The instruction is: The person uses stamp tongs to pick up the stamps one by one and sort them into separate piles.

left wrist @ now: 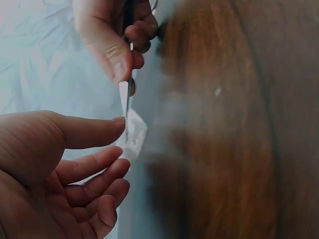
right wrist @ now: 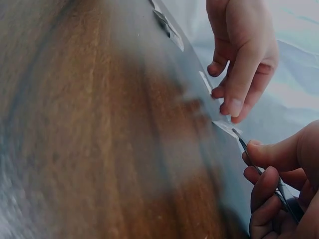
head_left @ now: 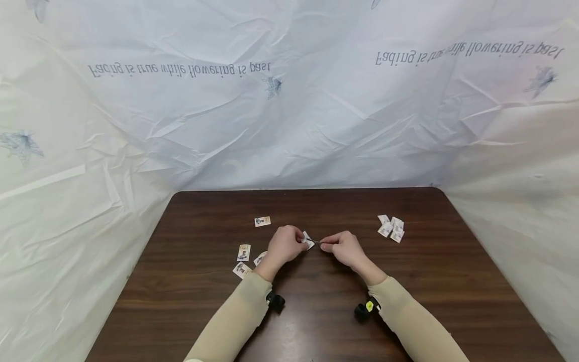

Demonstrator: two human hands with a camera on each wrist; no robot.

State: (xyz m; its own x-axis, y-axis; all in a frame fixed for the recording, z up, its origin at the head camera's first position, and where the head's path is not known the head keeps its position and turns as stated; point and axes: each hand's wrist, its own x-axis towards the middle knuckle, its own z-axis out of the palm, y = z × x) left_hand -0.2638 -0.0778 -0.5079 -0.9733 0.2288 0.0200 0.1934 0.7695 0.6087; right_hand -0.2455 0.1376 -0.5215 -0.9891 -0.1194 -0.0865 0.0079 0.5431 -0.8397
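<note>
Sleeves (head_left: 235,322) cropped, right hand (head_left: 346,249) pinching tweezers (left wrist: 123,93), left hand (head_left: 284,246) loosely spread, card (head_left: 309,245) half hidden

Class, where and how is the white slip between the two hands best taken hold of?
Probably pinch the slip by its left edge, coming from the left, as the left hand does: it is thin, and the metal tool reaches over it from the right.

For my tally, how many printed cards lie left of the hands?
4: a far card, set apart; a middle card; a near card just below it; and a partly covered card beside the left hand, which may hide others.
</note>
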